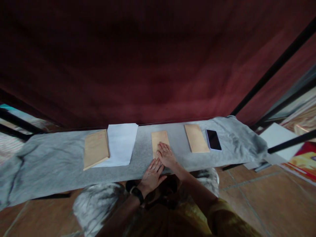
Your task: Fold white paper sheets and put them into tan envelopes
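A tan paper envelope (159, 136) lies on the grey cloth in front of me. My right hand (167, 155) rests flat on its lower part, fingers stretched out. My left hand (152, 175), with a dark watch on the wrist, lies flat at the envelope's near edge, its fingertips close to the right hand. Both hands cover the envelope's near end. Farther right lies a second tan envelope or stack of them (197, 139). To the left, larger tan paper sheets (96, 148) overlap a stack of white paper (122, 143).
A phone (214, 140) lies near the right end of the narrow surface, which is covered in grey cloth (59, 158). A dark red curtain (158, 82) hangs right behind it. Black metal bars (274, 67) slant past on the right. Tiled floor (276, 197) shows below.
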Demonstrator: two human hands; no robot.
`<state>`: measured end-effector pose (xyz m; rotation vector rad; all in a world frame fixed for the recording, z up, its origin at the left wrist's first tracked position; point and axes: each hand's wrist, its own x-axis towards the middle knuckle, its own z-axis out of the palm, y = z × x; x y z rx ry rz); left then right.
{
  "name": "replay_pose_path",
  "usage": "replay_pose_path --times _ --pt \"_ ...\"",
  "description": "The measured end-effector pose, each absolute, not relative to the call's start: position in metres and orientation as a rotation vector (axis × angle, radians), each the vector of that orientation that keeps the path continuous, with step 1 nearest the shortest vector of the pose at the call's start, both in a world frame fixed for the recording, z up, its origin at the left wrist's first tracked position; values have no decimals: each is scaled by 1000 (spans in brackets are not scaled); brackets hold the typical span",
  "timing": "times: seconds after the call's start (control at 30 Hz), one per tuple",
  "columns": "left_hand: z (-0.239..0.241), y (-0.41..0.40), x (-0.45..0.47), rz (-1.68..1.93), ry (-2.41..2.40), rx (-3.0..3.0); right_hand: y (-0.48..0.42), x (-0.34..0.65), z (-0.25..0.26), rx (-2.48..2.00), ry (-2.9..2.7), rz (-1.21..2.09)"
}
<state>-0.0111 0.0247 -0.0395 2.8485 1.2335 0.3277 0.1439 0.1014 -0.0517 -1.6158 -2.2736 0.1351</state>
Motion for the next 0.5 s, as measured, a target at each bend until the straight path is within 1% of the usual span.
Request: replay_pose_path --times 0.17,0.33,0.5 --pt "-40 27 -13 323 1189 2913 136 142 -59 -1738 -2129 101" --pt "-41 28 -14 336 1184 2960 165 137 -56 -1876 -2021 126" --pt "-42 29 -15 357 1168 2984 177 135 -55 -1945 -1951 123"
